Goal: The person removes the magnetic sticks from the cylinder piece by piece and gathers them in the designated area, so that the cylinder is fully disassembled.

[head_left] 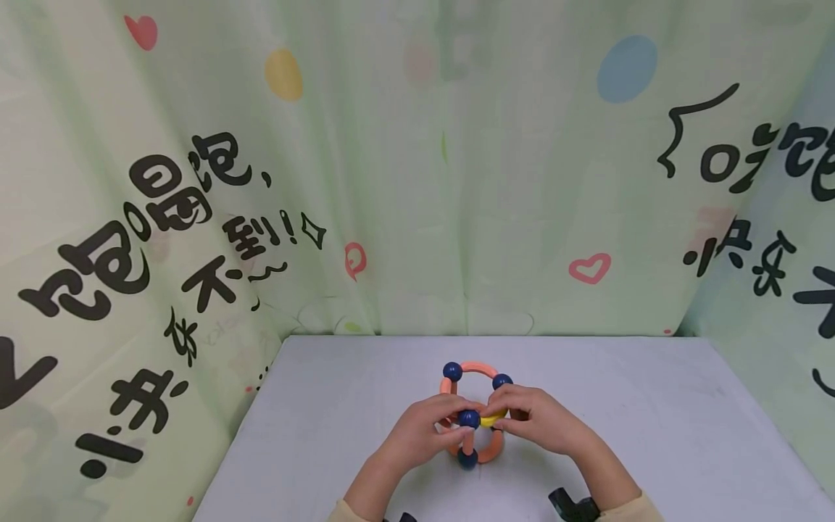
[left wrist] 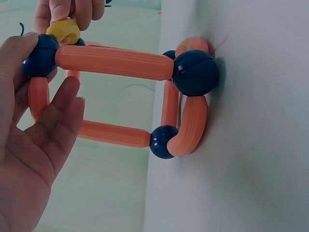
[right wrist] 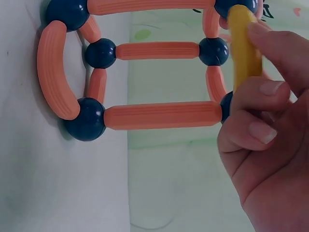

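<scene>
A frame of orange rods (left wrist: pixel 113 62) and dark blue balls (left wrist: pixel 195 72) stands upright on the table, its lower ring of curved rods (right wrist: pixel 52 70) resting on the surface. My left hand (head_left: pixel 417 431) holds an upper blue ball (head_left: pixel 468 418) at the near side between thumb and fingers. A curved yellow rod (right wrist: pixel 245 48) is pinched by the thumb and fingers of my right hand (head_left: pixel 544 419). One end of the yellow rod meets the ball at my left fingers. In the right wrist view its other end is hidden behind my right fingers, close to another blue ball (right wrist: pixel 227 105).
The white table (head_left: pixel 313 428) extends around the frame on all sides. Behind it hangs a pale green printed curtain (head_left: pixel 417 181), which also runs along both sides. A black wrist device (head_left: pixel 574 505) is worn at my right wrist.
</scene>
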`<state>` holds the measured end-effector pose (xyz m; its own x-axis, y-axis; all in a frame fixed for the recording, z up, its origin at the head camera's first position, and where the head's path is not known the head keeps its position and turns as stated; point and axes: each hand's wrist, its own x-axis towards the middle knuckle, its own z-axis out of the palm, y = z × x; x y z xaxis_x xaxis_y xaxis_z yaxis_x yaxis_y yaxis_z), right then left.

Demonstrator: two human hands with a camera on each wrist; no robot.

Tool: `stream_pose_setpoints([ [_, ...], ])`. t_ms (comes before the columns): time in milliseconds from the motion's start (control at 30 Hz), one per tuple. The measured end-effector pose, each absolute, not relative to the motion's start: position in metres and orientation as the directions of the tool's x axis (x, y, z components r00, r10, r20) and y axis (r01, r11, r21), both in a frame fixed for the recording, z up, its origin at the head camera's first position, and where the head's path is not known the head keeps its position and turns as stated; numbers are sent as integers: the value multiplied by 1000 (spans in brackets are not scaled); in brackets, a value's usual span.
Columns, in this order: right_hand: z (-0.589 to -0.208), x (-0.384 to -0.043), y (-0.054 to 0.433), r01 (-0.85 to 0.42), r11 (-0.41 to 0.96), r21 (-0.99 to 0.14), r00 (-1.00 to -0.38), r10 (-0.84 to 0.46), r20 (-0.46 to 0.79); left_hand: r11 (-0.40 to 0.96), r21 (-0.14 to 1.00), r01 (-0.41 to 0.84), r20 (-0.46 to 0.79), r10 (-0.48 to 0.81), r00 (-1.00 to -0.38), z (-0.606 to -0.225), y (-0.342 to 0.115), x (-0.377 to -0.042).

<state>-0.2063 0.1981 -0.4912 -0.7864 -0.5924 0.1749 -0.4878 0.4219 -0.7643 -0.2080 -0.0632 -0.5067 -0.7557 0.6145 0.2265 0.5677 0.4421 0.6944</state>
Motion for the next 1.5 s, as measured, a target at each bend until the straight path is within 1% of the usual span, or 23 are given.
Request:
stream_pose_setpoints([
  [233, -491, -206, 201, -466, 437, -769, -806, -568, 165, 428, 698, 574, 232, 623, -747, -506, -64, -208],
  [333, -491, -205, 201, -471, 438, -766, -811, -556, 182, 435, 685, 585, 243, 620, -746, -506, -65, -208],
  [500, -497, -204, 201, -475, 390, -789, -810, -544, 219, 436, 692, 576, 238, 616, -751, -507, -66, -207],
  [600, -504, -204, 202, -453, 349, -821, -824, -516, 235, 441, 698, 564, 224, 613, -757, -508, -65, -207],
  [700, -508, -203, 203, -425, 314, -849, -851, -459, 256, 443, 699, 561, 225, 609, -760, -509, -65, -208],
  [800, -509, -203, 203, -376, 310, -873, -902, -341, 267, 434, 705, 561, 230, 607, -760, -509, -64, -208],
  [900, -506, -205, 203, -269, 335, -903, -956, -205, 209, 424, 715, 556, 231, 607, -761, -508, -64, -208],
  [967, -504, -207, 203, -172, 347, -922, -980, -157, 123, 423, 723, 546, 222, 606, -764, -508, -64, -207],
  [1000, -503, -209, 203, -125, 351, -928, -985, -157, 73, 425, 725, 541, 216, 606, -766, -507, -64, -207],
  [1100, -503, -215, 203, -32, 349, -937, -973, -227, -51, 433, 726, 534, 201, 609, -767, -507, -64, -207],
  [1200, -506, -220, 204, 14, 339, -941, -948, -295, -121, 432, 723, 539, 208, 608, -766, -508, -65, -207],
  [1333, -508, -221, 205, 13, 317, -948, -928, -350, -129, 419, 721, 552, 230, 607, -761, -510, -67, -208],
  [1500, -509, -223, 206, -23, 264, -964, -908, -409, -90, 419, 721, 551, 234, 602, -764, -511, -68, -208],
])
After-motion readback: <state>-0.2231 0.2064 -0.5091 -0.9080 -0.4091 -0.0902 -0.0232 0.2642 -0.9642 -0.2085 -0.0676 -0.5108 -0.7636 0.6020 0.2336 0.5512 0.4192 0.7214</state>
